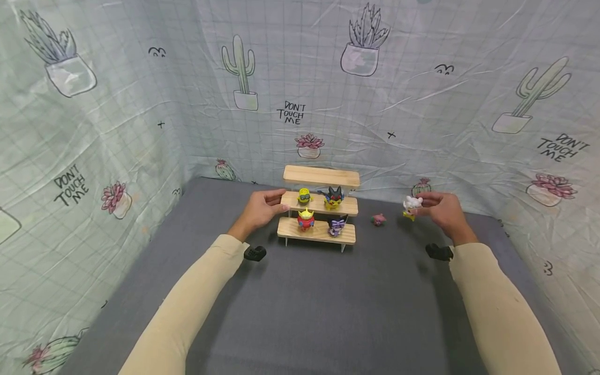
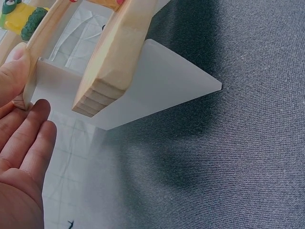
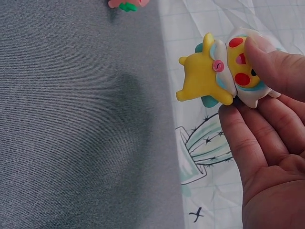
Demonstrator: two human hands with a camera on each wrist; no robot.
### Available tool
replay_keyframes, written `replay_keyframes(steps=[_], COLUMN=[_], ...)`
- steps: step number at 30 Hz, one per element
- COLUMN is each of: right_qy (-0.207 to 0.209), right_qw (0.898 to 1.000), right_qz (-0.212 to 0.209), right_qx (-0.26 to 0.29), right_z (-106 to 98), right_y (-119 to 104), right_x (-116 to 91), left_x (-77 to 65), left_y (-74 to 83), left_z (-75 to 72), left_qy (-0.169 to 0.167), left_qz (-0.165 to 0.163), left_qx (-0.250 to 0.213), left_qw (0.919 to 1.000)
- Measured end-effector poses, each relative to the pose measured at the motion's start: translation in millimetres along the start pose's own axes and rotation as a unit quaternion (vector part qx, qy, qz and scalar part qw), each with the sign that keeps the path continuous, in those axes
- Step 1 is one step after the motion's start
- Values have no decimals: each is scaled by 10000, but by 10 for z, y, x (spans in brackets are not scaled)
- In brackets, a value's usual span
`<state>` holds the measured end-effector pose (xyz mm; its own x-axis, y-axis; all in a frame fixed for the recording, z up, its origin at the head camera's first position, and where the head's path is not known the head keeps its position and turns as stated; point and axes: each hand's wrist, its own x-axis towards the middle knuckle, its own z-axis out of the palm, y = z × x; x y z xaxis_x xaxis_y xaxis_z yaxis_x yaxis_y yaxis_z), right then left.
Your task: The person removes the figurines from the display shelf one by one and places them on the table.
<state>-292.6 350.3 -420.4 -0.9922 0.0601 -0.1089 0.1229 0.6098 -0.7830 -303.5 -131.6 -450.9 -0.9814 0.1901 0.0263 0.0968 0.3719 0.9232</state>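
My right hand (image 1: 445, 214) pinches a small yellow figurine (image 3: 199, 78) with red cheeks and a white hood between thumb and fingers. The figurine is held above the grey table's right side. At the left end of a three-tier wooden display shelf (image 1: 321, 176), my left hand (image 1: 259, 209) grips the middle tier, thumb on top and fingers under its edge. On that tier stand a yellow-green figurine (image 1: 304, 196) and a yellow one with a black-eared hood (image 1: 334, 198). The bottom tier holds a red figurine (image 1: 305, 221) and a purple-and-black one (image 1: 336, 226).
A small pink figurine (image 1: 378, 219) lies on the grey table (image 1: 319, 307), between the shelf and my right hand. Behind the table hangs a pale cloth (image 1: 187, 83) printed with cacti. White side supports (image 2: 162, 86) carry the wooden tiers.
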Motion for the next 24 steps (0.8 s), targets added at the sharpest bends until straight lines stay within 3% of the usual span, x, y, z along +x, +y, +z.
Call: replay_keyframes(steps=[24], right_qy=[0], right_qw=[10000], right_qz=[4], right_qx=[-25], right_z=[33], right_y=[142], right_x=[-31], left_x=[19], left_y=[-27], left_z=[-7], left_qy=[-50], left_qz=[-102], left_qx=[-37], left_qw=[9999])
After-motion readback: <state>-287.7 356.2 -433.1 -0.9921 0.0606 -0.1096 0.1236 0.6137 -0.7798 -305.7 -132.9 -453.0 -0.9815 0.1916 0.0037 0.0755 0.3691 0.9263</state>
